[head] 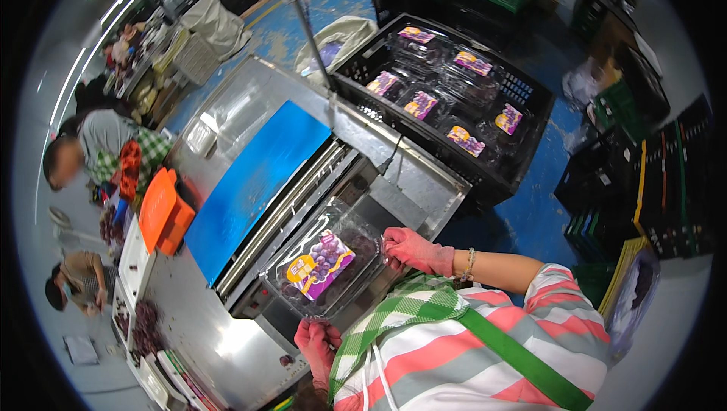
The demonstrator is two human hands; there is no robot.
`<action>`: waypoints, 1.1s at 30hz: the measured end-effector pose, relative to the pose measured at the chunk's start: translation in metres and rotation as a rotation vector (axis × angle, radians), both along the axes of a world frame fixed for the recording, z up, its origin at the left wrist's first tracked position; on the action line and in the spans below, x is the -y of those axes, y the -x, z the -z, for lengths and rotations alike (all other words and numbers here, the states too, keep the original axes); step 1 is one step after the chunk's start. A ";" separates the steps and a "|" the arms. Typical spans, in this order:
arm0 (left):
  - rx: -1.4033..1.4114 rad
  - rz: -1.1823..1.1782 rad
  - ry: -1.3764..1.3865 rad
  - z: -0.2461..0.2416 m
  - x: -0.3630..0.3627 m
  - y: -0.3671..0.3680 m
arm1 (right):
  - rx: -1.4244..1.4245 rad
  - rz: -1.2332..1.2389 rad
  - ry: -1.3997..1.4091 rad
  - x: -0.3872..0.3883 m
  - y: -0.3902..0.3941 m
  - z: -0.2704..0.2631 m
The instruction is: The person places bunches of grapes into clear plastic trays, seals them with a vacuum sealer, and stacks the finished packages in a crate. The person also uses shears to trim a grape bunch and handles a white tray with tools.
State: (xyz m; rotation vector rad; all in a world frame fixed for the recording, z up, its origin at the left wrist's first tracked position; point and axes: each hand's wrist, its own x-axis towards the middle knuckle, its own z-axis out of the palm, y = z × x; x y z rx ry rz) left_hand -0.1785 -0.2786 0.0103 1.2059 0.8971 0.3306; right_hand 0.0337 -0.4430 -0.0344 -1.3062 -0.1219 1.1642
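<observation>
In front of me a clear plastic tray of dark grapes (358,235), with a purple and yellow picture label (321,264) bearing writing on top, lies on a metal wrapping machine (255,258). Clear film shines over the tray. My right hand (417,252), in a pink glove, pinches the film at the tray's right end. At the opposite end, my left hand (317,343), also pink-gloved, has its fingers closed on the film's edge. A blue sheet (258,184) covers the machine's far side, beside metal rollers (278,218).
A black crate (431,155) holding several labelled grape packs stands at the right. An orange bin (164,212) sits on the steel table (227,326). Loose grapes (146,326) lie at the left. Two people (108,150) work across the table. Black crates (602,178) are stacked at far right.
</observation>
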 end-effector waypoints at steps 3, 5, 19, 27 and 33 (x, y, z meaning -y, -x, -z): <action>0.040 0.135 -0.150 -0.021 0.005 -0.023 | -0.004 0.088 0.034 0.021 -0.001 -0.002; 0.014 0.237 -0.149 -0.034 0.004 -0.044 | -0.018 0.170 0.015 0.034 -0.008 -0.004; 0.121 0.808 -0.048 -0.046 0.088 -0.222 | 0.056 1.007 -0.366 0.158 -0.080 -0.006; 0.020 0.969 0.255 0.000 0.178 -0.316 | 0.307 1.089 -0.058 0.269 -0.171 -0.006; -0.234 0.938 1.007 0.068 0.252 -0.399 | 0.629 0.970 0.417 0.327 -0.301 0.017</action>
